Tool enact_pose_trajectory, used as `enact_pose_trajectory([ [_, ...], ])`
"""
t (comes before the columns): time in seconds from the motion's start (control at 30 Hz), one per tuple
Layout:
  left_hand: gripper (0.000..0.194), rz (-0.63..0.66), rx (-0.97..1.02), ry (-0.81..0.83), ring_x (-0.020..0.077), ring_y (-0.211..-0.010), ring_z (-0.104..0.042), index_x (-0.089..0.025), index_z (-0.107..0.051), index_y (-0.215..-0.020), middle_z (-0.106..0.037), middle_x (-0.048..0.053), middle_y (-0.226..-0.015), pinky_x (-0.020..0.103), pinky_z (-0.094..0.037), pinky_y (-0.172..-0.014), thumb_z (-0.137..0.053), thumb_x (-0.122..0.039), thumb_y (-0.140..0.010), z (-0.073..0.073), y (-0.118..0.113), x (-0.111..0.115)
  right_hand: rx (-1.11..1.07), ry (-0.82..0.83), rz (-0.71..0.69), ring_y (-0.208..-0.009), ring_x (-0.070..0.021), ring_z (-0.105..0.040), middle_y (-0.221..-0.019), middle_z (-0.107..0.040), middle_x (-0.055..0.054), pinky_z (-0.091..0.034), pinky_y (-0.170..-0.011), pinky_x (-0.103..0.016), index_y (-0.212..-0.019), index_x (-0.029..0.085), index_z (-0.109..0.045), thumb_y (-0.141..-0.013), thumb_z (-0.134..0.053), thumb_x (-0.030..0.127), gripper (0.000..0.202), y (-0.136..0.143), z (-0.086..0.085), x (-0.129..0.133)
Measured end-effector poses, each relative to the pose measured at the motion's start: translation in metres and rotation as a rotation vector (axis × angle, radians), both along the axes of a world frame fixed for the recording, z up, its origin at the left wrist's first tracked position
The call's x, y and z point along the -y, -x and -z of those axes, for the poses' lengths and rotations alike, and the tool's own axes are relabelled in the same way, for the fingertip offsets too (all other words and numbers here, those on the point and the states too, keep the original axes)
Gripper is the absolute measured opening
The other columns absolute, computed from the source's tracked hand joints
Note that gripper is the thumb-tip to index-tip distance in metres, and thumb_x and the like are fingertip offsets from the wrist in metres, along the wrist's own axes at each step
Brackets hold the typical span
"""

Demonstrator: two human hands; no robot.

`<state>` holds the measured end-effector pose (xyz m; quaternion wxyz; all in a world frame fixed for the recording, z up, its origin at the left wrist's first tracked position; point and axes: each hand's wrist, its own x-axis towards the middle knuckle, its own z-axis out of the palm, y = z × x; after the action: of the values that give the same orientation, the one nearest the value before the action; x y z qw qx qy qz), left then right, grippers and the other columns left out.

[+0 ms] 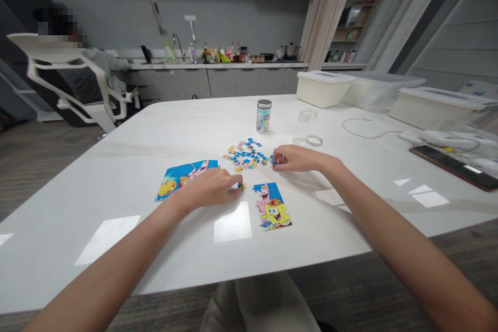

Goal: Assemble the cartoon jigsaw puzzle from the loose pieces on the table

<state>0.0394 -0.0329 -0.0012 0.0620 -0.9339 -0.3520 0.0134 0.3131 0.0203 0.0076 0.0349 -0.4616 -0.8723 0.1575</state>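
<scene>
Just clear of the puzzle's [273,208] edge, left hand [217,185] pinches a piece [243,187].

On the table [187,119], puzzle pieces [248,155] lie before the can [263,117]; the picture sheet [181,178], left of the joined section [273,207].

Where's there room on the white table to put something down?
There's bare table left of the can, beyond the picture sheet, and between the right forearm and the phone. It's crowded in the middle: loose pieces, joined puzzle, left hand, right hand.
</scene>
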Motion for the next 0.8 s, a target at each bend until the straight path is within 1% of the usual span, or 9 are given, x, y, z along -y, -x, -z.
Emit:
enact_pose_trajectory([
  [0.1,0.024,-0.043,0.033,-0.053,0.0134,-0.049,-0.05,-0.02,-0.066,-0.086,-0.057,0.001,-0.054,0.026,-0.029,-0.05,-0.043,-0.029,-0.088,0.004,-0.002,-0.002,0.005,0.017,-0.021,-0.074,-0.0184,-0.055,-0.084,-0.062,-0.006,-0.039,-0.065,-0.029,-0.086,0.02,-0.064,-0.078,-0.06,0.033,0.015,-0.002,0.001,-0.002],
  [0.17,0.026,-0.057,0.053,-0.081,0.0138,-0.051,-0.051,-0.019,-0.065,-0.085,-0.059,0.002,-0.055,0.026,-0.03,-0.05,-0.041,-0.028,-0.089,0.008,-0.003,-0.004,0.006,0.035,-0.041,-0.073,-0.0176,-0.055,-0.082,-0.061,-0.005,-0.039,-0.064,-0.028,-0.088,0.021,-0.064,-0.077,-0.06,0.033,0.016,-0.003,0.002,-0.003],
  [0.3,0.029,-0.073,0.059,-0.096,0.015,-0.055,-0.055,-0.018,-0.066,-0.09,-0.064,0.004,-0.061,0.026,-0.031,-0.051,-0.038,-0.026,-0.091,0.015,-0.003,-0.008,-0.013,0.029,-0.073,-0.074,-0.017,-0.054,-0.083,-0.06,-0.004,-0.039,-0.064,-0.027,-0.09,0.021,-0.065,-0.075,-0.062,0.028,0.017,-0.006,-0.001,-0.003],
  [0.4,0.03,-0.08,0.08,-0.068,0.0148,-0.056,-0.056,-0.018,-0.067,-0.09,-0.064,0.004,-0.062,0.026,-0.032,-0.052,-0.037,-0.025,-0.09,0.016,-0.002,-0.009,-0.006,0.035,-0.058,-0.071,-0.0164,-0.054,-0.081,-0.06,-0.004,-0.038,-0.062,-0.027,-0.089,0.021,-0.066,-0.074,-0.063,0.026,0.016,-0.006,-0.004,-0.002],
  [0.57,0.028,-0.115,0.077,-0.08,0.0151,-0.055,-0.055,-0.017,-0.066,-0.08,-0.064,0.005,-0.06,0.026,-0.034,-0.052,-0.04,-0.025,-0.087,0.014,-0.003,-0.008,0.031,0.064,-0.028,-0.066,-0.0158,-0.054,-0.076,-0.062,-0.003,-0.038,-0.06,-0.027,-0.087,0.021,-0.066,-0.076,-0.06,0.024,0.013,-0.007,-0.006,-0.002],
  [0.63,0.027,-0.122,0.076,-0.083,0.0154,-0.053,-0.055,-0.018,-0.065,-0.077,-0.062,0.005,-0.058,0.027,-0.034,-0.051,-0.042,-0.027,-0.087,0.013,-0.003,-0.008,0.036,0.059,-0.028,-0.07,-0.0168,-0.055,-0.079,-0.064,-0.004,-0.039,-0.062,-0.027,-0.086,0.021,-0.066,-0.076,-0.06,0.022,0.012,-0.008,-0.006,-0.003],
  [0.7,0.027,-0.129,0.083,-0.081,0.0157,-0.052,-0.054,-0.018,-0.065,-0.075,-0.062,0.005,-0.057,0.027,-0.034,-0.051,-0.042,-0.027,-0.086,0.012,-0.002,-0.008,0.025,0.041,-0.039,-0.076,-0.0181,-0.058,-0.085,-0.066,-0.005,-0.041,-0.067,-0.028,-0.084,0.021,-0.067,-0.076,-0.058,0.015,0.014,-0.009,-0.006,-0.004],
  [0.8,0.025,-0.134,0.094,-0.079,0.0163,-0.053,-0.055,-0.018,-0.066,-0.082,-0.063,0.005,-0.058,0.027,-0.034,-0.051,-0.043,-0.026,-0.086,0.012,-0.001,-0.009,-0.004,0.036,-0.05,-0.085,-0.0189,-0.06,-0.093,-0.067,-0.006,-0.043,-0.075,-0.028,-0.083,0.02,-0.069,-0.074,-0.051,0.006,0.024,-0.01,-0.008,-0.003],
])
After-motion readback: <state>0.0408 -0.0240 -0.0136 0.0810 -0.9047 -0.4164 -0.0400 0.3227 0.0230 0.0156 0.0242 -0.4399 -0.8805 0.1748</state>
